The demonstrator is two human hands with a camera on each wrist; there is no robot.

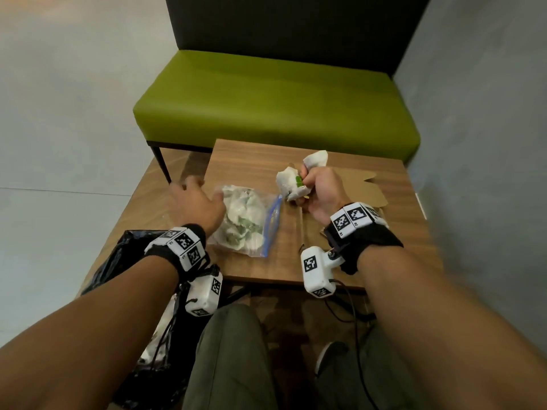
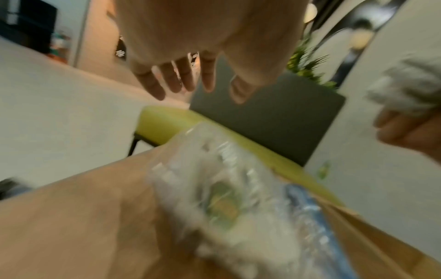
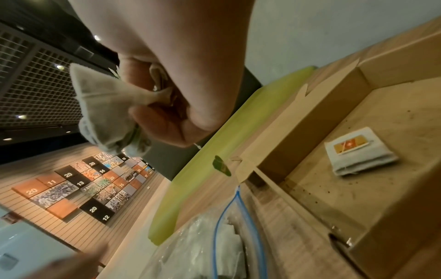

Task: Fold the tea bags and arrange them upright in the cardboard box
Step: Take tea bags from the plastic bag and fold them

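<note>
My right hand [image 1: 318, 189] is raised over the table, fist curled round a bunch of white tea bags [image 1: 296, 179] that stick out above and below it; in the right wrist view the bunched tea bags [image 3: 105, 105] poke from the fist [image 3: 167, 105]. A green tag [image 3: 222, 166] dangles below on a string. The open cardboard box [image 3: 310, 132] lies under that hand, with one folded tea bag [image 3: 358, 152] flat on its floor. A clear zip bag [image 1: 251, 220] full of tea bags lies on the table. My left hand [image 1: 196, 202] hovers at the bag's left edge, fingers [image 2: 183, 75] spread and empty.
The small wooden table [image 1: 251, 161] stands before a green bench [image 1: 275, 99] with a dark backrest. A black plastic bag [image 1: 124, 255] hangs off the table's near left corner. Grey floor lies left and right. My knees are under the table's near edge.
</note>
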